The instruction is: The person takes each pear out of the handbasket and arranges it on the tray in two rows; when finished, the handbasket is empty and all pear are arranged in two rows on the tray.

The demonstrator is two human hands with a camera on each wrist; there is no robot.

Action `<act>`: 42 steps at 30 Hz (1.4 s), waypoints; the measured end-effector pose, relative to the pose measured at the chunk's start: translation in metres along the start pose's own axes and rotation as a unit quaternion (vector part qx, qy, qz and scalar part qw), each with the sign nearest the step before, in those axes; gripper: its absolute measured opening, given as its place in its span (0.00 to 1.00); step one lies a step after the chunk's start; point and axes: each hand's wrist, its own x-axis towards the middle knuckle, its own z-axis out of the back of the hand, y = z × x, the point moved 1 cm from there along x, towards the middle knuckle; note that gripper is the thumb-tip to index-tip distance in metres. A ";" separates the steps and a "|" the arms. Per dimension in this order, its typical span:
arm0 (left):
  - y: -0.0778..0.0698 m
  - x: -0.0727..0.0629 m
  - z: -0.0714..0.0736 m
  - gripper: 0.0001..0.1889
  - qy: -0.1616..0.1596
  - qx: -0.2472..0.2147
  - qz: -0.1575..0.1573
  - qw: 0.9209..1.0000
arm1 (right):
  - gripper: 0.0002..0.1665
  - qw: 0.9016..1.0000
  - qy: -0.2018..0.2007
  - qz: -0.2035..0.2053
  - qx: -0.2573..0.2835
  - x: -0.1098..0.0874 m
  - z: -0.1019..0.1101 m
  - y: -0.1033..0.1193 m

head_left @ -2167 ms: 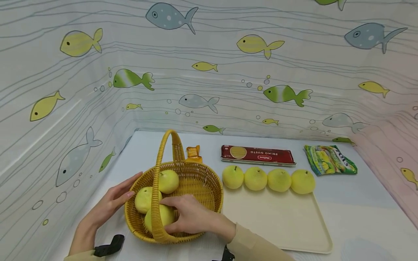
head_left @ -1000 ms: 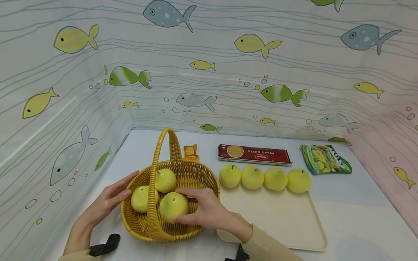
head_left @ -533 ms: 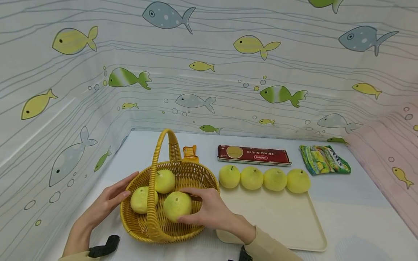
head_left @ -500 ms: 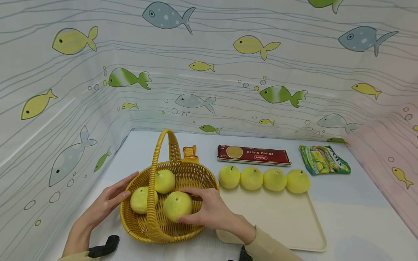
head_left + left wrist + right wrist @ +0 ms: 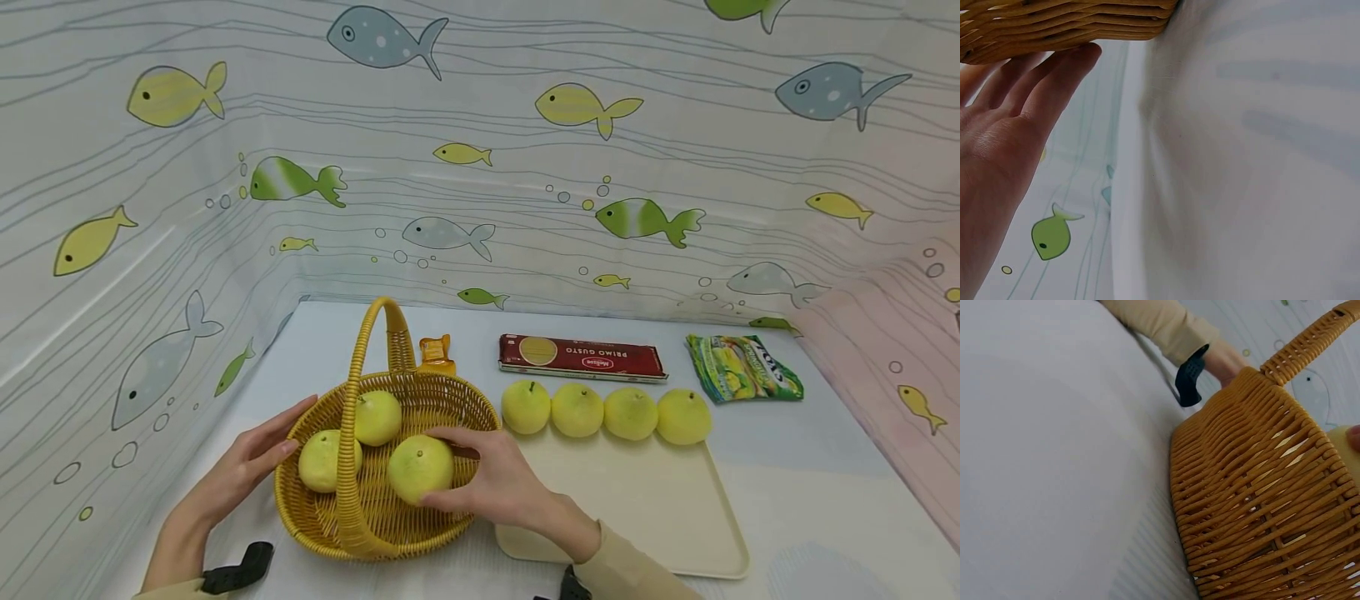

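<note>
My right hand (image 5: 498,479) grips a round yellow-green fruit (image 5: 420,469) with a small brown stem spot, thumb on the near side and fingers on the far side. This fruit is over the right half of a yellow wicker basket (image 5: 390,542) with a tall arched handle. Two similar fruits, one at the back (image 5: 377,418) and one at the left (image 5: 321,461), lie in the basket. My left hand (image 5: 255,458) rests its fairly straight fingers against the basket's left side. The left wrist view shows those fingertips (image 5: 1088,56) at the woven wall; the right wrist view shows mostly the basket's outside (image 5: 1260,506).
Right of the basket lies a cream tray (image 5: 622,517). Several yellow fruits (image 5: 577,410) stand in a row along its far edge. Behind them are a dark red biscuit package (image 5: 581,358) and a green candy bag (image 5: 745,368). A small orange packet (image 5: 437,354) sits behind the basket.
My right hand has brought the gripped fruit from the basket's front left, by the handle, over to the right. The left hand keeps its place at the basket's side.
</note>
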 end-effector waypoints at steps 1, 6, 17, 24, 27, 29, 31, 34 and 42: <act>0.000 0.000 0.000 0.29 0.000 0.001 0.000 1.000 | 0.36 1.000 -0.002 0.000 0.002 0.000 0.001 0.000; 0.000 0.000 0.000 0.29 -0.002 0.004 0.006 1.000 | 0.37 1.000 -0.016 0.007 -0.003 -0.002 0.009 0.003; -0.001 0.001 -0.001 0.29 -0.002 0.009 0.000 1.000 | 0.37 0.999 -0.041 -0.008 0.002 -0.010 0.028 0.003; 0.000 0.001 -0.001 0.29 -0.002 0.004 0.007 1.000 | 0.38 0.998 -0.061 -0.009 -0.008 -0.016 0.040 0.001; 0.001 0.000 0.000 0.29 -0.003 0.004 0.013 1.000 | 0.38 0.997 -0.068 -0.008 -0.017 -0.018 0.044 0.001; 0.001 0.000 0.001 0.29 -0.004 0.003 0.014 1.000 | 0.39 0.997 -0.072 -0.010 -0.022 -0.019 0.047 0.000; 0.001 0.000 0.001 0.29 -0.004 0.002 0.016 1.000 | 0.39 0.997 -0.076 -0.013 -0.025 -0.021 0.050 -0.001; 0.000 0.000 0.000 0.29 -0.003 -0.002 0.016 1.000 | 0.39 0.996 -0.083 -0.018 -0.029 -0.023 0.055 -0.002; -0.001 0.001 -0.001 0.29 -0.002 -0.001 0.004 1.000 | 0.37 0.994 -0.107 -0.025 -0.024 -0.030 0.067 -0.008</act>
